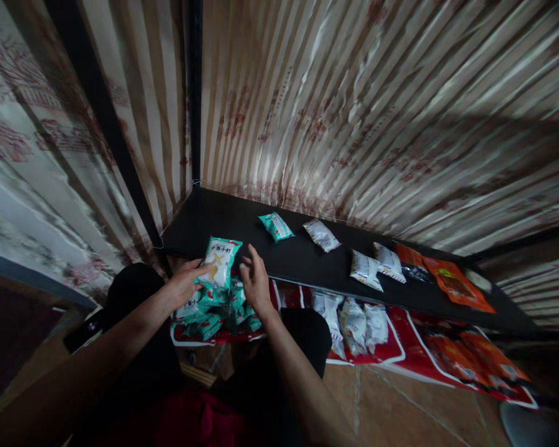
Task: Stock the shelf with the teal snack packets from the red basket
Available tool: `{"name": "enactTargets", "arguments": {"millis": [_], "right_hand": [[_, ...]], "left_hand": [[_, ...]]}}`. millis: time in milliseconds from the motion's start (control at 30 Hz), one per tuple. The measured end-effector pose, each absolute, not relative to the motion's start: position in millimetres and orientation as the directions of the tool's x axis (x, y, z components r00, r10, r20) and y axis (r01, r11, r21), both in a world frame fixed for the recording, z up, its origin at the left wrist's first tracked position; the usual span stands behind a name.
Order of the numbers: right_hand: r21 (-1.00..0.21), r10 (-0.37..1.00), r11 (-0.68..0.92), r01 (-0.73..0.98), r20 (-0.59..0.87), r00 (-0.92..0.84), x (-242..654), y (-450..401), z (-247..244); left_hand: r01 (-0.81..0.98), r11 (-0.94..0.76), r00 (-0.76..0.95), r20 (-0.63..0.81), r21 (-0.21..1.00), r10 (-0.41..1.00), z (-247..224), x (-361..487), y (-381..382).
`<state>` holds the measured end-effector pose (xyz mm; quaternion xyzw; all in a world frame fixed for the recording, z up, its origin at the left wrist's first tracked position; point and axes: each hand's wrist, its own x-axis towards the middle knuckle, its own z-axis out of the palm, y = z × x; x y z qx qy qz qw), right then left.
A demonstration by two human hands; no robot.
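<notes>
My left hand [189,284] grips a green and white snack packet [220,262] by its left side, fingers over its front, in front of the black shelf [223,220]. To the right of that packet my right hand [256,280] is raised with its fingers apart and holds nothing. Beneath both hands lies a heap of similar green packets [209,316] on a red and white surface. One more green packet [276,226] rests on the shelf, beyond my right hand.
Along the shelf to the right lie white packets [322,235] and an orange packet [456,284]. Below it, white packets [353,323] and orange packets [470,357] lie on the red and white surface. Pleated curtains [307,112] hang behind; a dark post [195,93] stands at the corner.
</notes>
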<state>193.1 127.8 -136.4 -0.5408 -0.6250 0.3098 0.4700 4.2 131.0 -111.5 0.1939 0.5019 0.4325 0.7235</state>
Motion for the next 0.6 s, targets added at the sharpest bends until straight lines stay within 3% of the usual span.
{"name": "enactTargets", "arguments": {"millis": [233, 467, 600], "right_hand": [[-0.983, 0.991, -0.116, 0.143, -0.124, -0.049, 181.9, 133.2, -132.5], [-0.982, 0.98, -0.154, -0.107, -0.138, -0.141, 168.1, 147.3, -115.7], [-0.974, 0.98, -0.181, -0.137, -0.166, -0.113, 163.6, 161.9, -118.8]], "left_hand": [[-0.428, 0.44, 0.001, -0.486, 0.789, 0.874, -115.2, 9.7, 145.1], [-0.426, 0.377, -0.024, -0.426, 0.823, 0.904, -111.1, 15.8, 162.7], [-0.451, 0.361, -0.013, -0.41, 0.816, 0.912, -118.8, 15.8, 179.8]]}}
